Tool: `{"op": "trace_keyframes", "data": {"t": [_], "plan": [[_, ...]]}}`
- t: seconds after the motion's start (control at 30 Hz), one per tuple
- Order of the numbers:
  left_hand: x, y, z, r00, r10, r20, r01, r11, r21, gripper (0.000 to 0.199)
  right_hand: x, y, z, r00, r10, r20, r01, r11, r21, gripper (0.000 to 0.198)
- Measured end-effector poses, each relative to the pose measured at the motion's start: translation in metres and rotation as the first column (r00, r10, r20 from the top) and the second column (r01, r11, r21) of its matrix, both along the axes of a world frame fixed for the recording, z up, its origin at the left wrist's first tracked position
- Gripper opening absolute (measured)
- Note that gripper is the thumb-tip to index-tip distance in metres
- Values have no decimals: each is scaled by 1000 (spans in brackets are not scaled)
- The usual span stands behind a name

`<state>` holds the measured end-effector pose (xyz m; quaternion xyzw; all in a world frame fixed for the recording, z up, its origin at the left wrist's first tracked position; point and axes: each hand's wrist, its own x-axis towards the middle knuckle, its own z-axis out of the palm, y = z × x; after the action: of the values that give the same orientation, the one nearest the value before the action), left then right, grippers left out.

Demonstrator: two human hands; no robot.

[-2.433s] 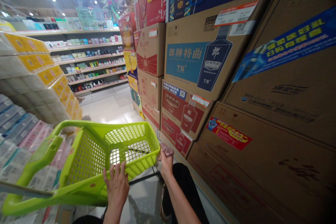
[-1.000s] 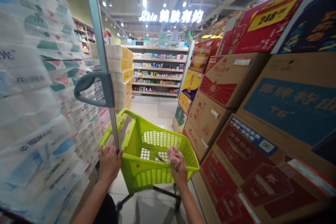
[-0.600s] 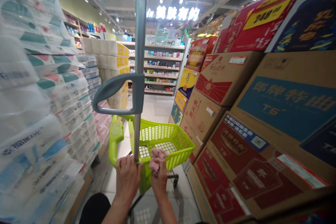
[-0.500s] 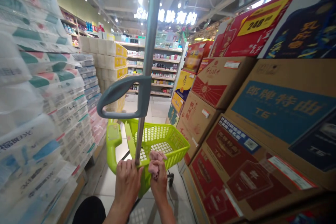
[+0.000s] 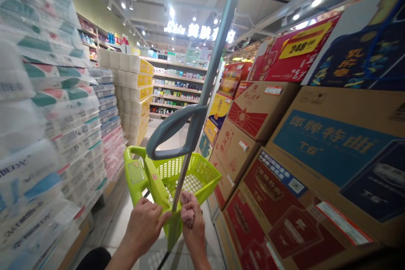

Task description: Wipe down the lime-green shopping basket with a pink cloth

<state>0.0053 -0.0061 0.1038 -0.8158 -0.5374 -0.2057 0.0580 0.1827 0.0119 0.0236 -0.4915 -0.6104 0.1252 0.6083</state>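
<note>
My left hand (image 5: 144, 222) is closed over the near bar of a lime-green shopping cart (image 5: 136, 176), its thumb stretched toward a metal pole. In my right hand (image 5: 194, 230) a crumpled pink cloth (image 5: 187, 211) is bunched, held against the cart's near right corner. The long pole (image 5: 210, 71), with a grey loop handle (image 5: 167, 124) partway up, leans to the right, its lower end by the cart rim between my hands. Whether either hand touches the pole is unclear. The green basket (image 5: 205, 177) has slotted walls and a grid bottom.
Plastic-wrapped paper packs (image 5: 69, 135) are piled high along the left. Cardboard cartons (image 5: 316, 143) form a tall wall close on the right. A tiled aisle floor (image 5: 155, 128) runs between them to stocked shelves (image 5: 177, 86) ahead.
The pole has tipped from nearly upright to a clear rightward lean, its loop handle moving right and down. My left hand has turned and shifted slightly left. The cloth stays in my right hand.
</note>
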Motion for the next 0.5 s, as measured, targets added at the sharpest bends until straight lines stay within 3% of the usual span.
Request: {"op": "trace_keyframes", "data": {"t": [0.2,0.5], "plan": [[16,-2,-8,1000,23,14,-24,996,82,45,-29,-15,23,999,25,-23,-24,998,50,15],[52,-22,-7,995,100,-19,-98,992,84,44,-14,-17,12,994,-42,-105,43,999,5,7]]}}
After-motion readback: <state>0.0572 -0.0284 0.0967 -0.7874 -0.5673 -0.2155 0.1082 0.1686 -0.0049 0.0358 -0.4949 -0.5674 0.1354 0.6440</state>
